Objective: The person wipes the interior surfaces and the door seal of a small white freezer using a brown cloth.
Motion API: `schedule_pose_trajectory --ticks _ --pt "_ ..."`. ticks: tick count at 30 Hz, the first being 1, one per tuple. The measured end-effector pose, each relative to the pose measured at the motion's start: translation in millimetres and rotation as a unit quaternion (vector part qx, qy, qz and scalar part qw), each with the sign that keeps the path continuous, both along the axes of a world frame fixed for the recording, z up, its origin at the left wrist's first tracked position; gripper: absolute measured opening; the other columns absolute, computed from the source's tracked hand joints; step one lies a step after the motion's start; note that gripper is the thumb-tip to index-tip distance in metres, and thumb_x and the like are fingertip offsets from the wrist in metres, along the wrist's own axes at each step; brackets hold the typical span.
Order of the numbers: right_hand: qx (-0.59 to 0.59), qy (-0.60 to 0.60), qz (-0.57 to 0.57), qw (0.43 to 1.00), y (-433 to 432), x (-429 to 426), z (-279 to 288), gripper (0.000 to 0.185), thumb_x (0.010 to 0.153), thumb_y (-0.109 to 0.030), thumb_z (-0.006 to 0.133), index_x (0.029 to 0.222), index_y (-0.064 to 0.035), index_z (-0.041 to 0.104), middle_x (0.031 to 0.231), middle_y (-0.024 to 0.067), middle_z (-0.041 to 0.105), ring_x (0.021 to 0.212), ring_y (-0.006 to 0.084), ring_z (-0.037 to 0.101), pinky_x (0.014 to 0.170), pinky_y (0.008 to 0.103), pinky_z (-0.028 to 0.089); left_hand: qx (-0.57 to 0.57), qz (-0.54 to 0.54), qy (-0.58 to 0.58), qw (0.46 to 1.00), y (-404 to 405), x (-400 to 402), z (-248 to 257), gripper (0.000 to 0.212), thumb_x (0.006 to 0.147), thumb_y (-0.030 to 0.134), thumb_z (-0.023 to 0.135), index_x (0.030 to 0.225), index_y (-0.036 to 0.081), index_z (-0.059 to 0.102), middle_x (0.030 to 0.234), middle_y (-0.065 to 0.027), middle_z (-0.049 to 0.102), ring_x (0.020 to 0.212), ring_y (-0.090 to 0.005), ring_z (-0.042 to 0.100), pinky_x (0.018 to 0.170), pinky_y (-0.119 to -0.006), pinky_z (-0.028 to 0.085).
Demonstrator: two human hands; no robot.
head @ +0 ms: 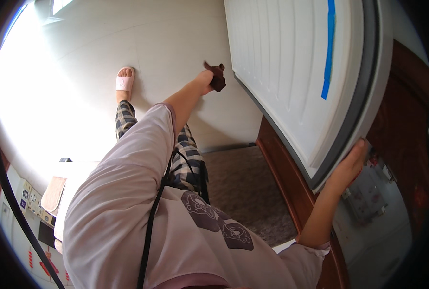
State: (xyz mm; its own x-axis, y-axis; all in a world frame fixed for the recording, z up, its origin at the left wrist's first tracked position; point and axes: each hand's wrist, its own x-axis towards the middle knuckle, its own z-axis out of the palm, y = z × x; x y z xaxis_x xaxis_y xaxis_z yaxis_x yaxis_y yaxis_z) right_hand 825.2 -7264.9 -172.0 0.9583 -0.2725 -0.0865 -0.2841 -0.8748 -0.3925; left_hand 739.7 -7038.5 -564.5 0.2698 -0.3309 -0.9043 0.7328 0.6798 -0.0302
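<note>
My left hand (204, 80) holds a crumpled dark brown cloth (218, 77) out in front of me, above the pale floor. The cloth hangs free and touches nothing else that I can see. To the right stands a large white ribbed door or lid (279, 54), with a dark grey gasket (358, 90) along its edge and a strip of blue tape (328, 54) on its inner face. My right hand (350, 164) grips the outer rim of this panel near its lower corner; part of the fingers is hidden.
A grey-brown rug (243, 188) lies beside my legs, along reddish-brown wooden trim (286, 173). Pale padded seating (54, 193) is at the lower left. A black cable (153, 216) runs down over my shirt. My slippered foot (125, 81) rests on the pale floor (171, 43).
</note>
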Motion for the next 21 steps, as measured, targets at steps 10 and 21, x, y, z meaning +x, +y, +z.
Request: schedule_pose_trajectory --ticks 10,21 --pt "-0.019 -0.026 -0.038 0.999 32 -3 6 0.062 0.095 -0.045 0.035 0.129 0.0066 0.039 0.120 0.0187 0.050 0.107 0.0251 0.049 0.091 0.0318 0.038 0.023 -0.097 -0.048 0.994 -81 39 33 0.085 0.068 -0.012 0.036 0.145 0.014 0.010 0.139 -0.0151 0.032 0.116 -0.0319 0.043 0.087 -0.043 0.045" --pt "-0.015 -0.003 0.027 1.000 6 -2 7 0.050 0.096 -0.038 0.036 0.119 0.0049 0.047 0.105 0.0178 0.056 0.094 0.0247 0.053 0.083 0.0317 0.040 0.194 -0.116 -0.666 0.711 -75 -13 271 0.067 0.080 0.013 0.055 0.134 -0.008 0.022 0.131 -0.0298 0.030 0.124 -0.0456 0.029 0.106 -0.049 0.020"
